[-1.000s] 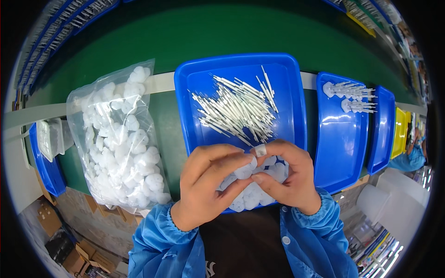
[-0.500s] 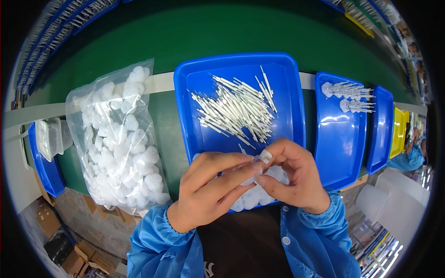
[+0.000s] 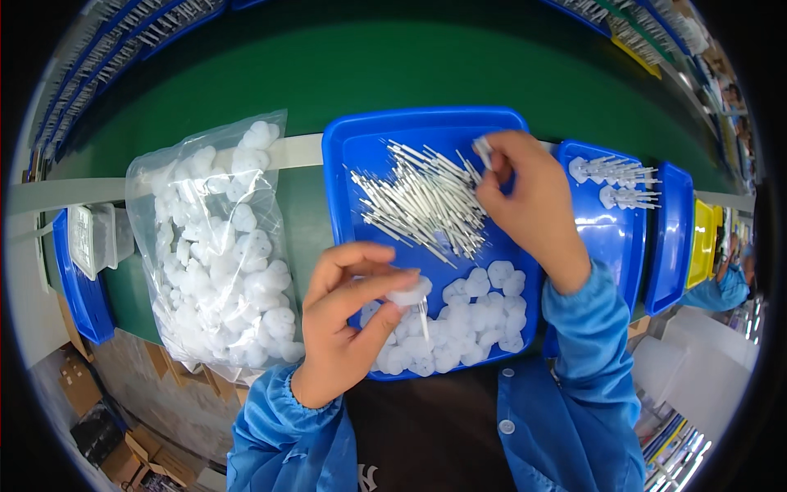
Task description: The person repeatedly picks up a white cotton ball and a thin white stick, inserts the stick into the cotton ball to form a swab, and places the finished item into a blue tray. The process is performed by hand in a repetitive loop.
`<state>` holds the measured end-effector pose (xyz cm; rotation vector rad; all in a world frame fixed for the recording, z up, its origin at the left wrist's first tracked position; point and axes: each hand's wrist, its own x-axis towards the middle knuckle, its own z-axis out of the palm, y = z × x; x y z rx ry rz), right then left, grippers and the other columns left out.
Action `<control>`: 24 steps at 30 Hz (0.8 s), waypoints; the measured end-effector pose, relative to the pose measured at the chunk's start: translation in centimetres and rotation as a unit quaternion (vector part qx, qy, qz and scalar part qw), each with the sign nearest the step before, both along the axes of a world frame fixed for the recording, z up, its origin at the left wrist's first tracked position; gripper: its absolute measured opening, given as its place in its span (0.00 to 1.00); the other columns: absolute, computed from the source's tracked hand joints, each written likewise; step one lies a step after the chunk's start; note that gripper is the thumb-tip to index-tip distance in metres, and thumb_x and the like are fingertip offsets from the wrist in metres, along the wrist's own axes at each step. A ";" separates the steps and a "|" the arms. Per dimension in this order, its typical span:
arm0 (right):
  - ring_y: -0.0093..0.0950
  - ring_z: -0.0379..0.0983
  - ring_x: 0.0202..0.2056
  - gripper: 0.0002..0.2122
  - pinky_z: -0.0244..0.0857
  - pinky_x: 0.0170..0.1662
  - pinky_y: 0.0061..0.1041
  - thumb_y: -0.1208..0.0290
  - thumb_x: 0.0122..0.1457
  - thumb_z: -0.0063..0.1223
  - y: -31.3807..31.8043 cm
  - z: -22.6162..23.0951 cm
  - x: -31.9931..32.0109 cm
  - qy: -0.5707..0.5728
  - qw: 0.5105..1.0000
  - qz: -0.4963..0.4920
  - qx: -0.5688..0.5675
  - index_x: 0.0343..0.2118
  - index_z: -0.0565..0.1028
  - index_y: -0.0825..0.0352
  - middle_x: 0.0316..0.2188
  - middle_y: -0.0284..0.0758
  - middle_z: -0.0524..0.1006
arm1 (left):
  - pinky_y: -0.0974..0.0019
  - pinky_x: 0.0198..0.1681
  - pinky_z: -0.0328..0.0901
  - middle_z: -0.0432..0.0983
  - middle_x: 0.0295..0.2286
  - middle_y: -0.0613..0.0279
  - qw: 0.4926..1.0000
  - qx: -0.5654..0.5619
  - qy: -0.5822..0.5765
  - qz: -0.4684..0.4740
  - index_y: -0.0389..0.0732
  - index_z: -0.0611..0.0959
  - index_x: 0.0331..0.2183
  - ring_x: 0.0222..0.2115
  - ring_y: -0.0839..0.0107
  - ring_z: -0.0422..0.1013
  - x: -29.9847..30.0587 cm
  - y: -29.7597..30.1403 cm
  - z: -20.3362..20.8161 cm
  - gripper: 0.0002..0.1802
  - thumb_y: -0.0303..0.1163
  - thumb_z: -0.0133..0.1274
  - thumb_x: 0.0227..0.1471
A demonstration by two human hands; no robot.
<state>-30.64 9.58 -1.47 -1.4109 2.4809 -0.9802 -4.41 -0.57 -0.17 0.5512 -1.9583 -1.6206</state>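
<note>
Viewing remotely, I identify a green table [image 3: 369,66] bearing a blue tray [image 3: 331,176], whose raised walls presumably contain small parts. A clear bag [image 3: 141,182] of similar pieces lies left, likely within reach. Inside the tray, loose white pieces [image 3: 471,328] occupy the near end, thin rods [image 3: 418,193] the far, apparently preventing mixing. The right hand [image 3: 533,197] curls narrowly beside the rods; I cannot tell whether it grips one. The left hand [image 3: 340,320] pinches one white piece [image 3: 412,291], seemingly keeping its downward stem [image 3: 425,324] unobstructed.

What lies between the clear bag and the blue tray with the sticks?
In the head view, a strip of green tabletop, crossed by a pale band; lower down, the left hand.
</note>
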 end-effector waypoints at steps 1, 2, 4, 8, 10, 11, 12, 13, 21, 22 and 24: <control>0.26 0.83 0.36 0.10 0.76 0.40 0.29 0.82 0.57 0.66 1.0 0.8 0.6 -0.117 0.991 -0.001 -0.058 0.41 0.80 0.66 0.37 0.35 0.84 | 0.67 0.43 0.78 0.78 0.47 0.55 0.999 0.036 -0.010 -0.002 0.35 0.91 0.51 0.40 0.67 0.80 0.1 -0.1 -0.1 0.21 0.13 0.66 0.54; 0.23 0.82 0.37 0.10 0.76 0.40 0.27 0.83 0.58 0.66 2.1 1.4 1.5 -0.234 0.966 -0.004 -0.113 0.41 0.79 0.67 0.37 0.34 0.84 | 0.68 0.44 0.79 0.77 0.48 0.55 0.997 0.073 -0.021 -0.005 0.35 0.90 0.52 0.41 0.68 0.80 0.2 0.0 -0.3 0.22 0.13 0.66 0.55; 0.20 0.81 0.36 0.11 0.75 0.40 0.24 0.83 0.57 0.72 4.4 2.6 4.3 -0.386 0.904 0.009 -0.182 0.39 0.79 0.67 0.36 0.33 0.85 | 0.69 0.48 0.77 0.74 0.48 0.56 0.991 0.130 -0.034 -0.023 0.32 0.87 0.55 0.46 0.70 0.78 -0.3 0.2 -0.1 0.21 0.15 0.63 0.60; 0.22 0.84 0.34 0.15 0.76 0.38 0.22 0.81 0.53 0.80 6.3 2.4 8.5 -0.364 0.909 0.010 -0.205 0.38 0.81 0.69 0.35 0.36 0.87 | 0.70 0.50 0.76 0.72 0.48 0.58 0.986 0.144 -0.047 -0.070 0.31 0.85 0.57 0.48 0.71 0.77 -1.2 0.1 0.6 0.23 0.14 0.62 0.61; 0.24 0.85 0.32 0.15 0.77 0.36 0.22 0.80 0.52 0.81 6.6 2.1 8.9 -0.247 0.955 0.026 -0.164 0.39 0.82 0.70 0.34 0.37 0.87 | 0.71 0.49 0.77 0.72 0.48 0.58 0.986 0.147 -0.033 -0.073 0.31 0.85 0.57 0.48 0.71 0.76 -1.4 0.4 0.5 0.23 0.13 0.62 0.60; 0.26 0.86 0.31 0.16 0.77 0.35 0.22 0.80 0.51 0.81 6.7 2.1 9.0 -0.187 0.972 0.034 -0.141 0.40 0.83 0.70 0.34 0.38 0.88 | 0.71 0.49 0.77 0.72 0.48 0.58 0.986 0.149 -0.026 -0.075 0.31 0.85 0.57 0.48 0.71 0.76 -1.5 0.6 0.4 0.24 0.12 0.62 0.60; 0.27 0.85 0.29 0.15 0.76 0.32 0.22 0.80 0.51 0.80 6.6 2.2 9.0 -0.161 0.975 0.042 -0.147 0.41 0.84 0.70 0.32 0.38 0.87 | 0.71 0.49 0.77 0.72 0.48 0.58 0.986 0.148 -0.025 -0.069 0.31 0.85 0.57 0.48 0.71 0.76 -1.6 0.7 0.5 0.24 0.12 0.62 0.60; 0.26 0.84 0.27 0.14 0.75 0.31 0.22 0.80 0.52 0.80 6.7 2.4 9.0 -0.159 0.976 0.047 -0.139 0.40 0.84 0.70 0.30 0.38 0.86 | 0.71 0.48 0.77 0.72 0.49 0.58 0.987 0.148 -0.024 -0.064 0.31 0.85 0.57 0.48 0.71 0.76 -1.7 0.8 0.5 0.24 0.12 0.61 0.60; 0.21 0.77 0.19 0.12 0.68 0.25 0.21 0.78 0.54 0.78 7.1 2.3 9.3 -0.207 0.969 0.025 -0.130 0.40 0.86 0.70 0.19 0.32 0.80 | 0.71 0.47 0.77 0.76 0.51 0.55 0.991 0.119 -0.034 -0.049 0.33 0.85 0.56 0.50 0.70 0.78 -1.9 0.8 0.4 0.23 0.12 0.62 0.60; 0.21 0.76 0.19 0.12 0.67 0.24 0.21 0.78 0.54 0.78 7.1 2.3 9.3 -0.217 0.968 0.027 -0.119 0.40 0.86 0.69 0.18 0.32 0.79 | 0.71 0.47 0.77 0.76 0.51 0.55 0.992 0.113 -0.036 -0.050 0.33 0.85 0.57 0.49 0.70 0.78 -1.7 0.8 0.3 0.23 0.12 0.62 0.60; 0.21 0.74 0.18 0.12 0.65 0.23 0.21 0.77 0.54 0.78 7.2 2.3 9.1 -0.236 0.966 0.031 -0.096 0.41 0.86 0.69 0.18 0.32 0.78 | 0.71 0.46 0.78 0.78 0.49 0.55 0.993 0.104 -0.037 -0.036 0.34 0.87 0.56 0.48 0.70 0.79 -1.7 0.8 0.3 0.23 0.13 0.63 0.59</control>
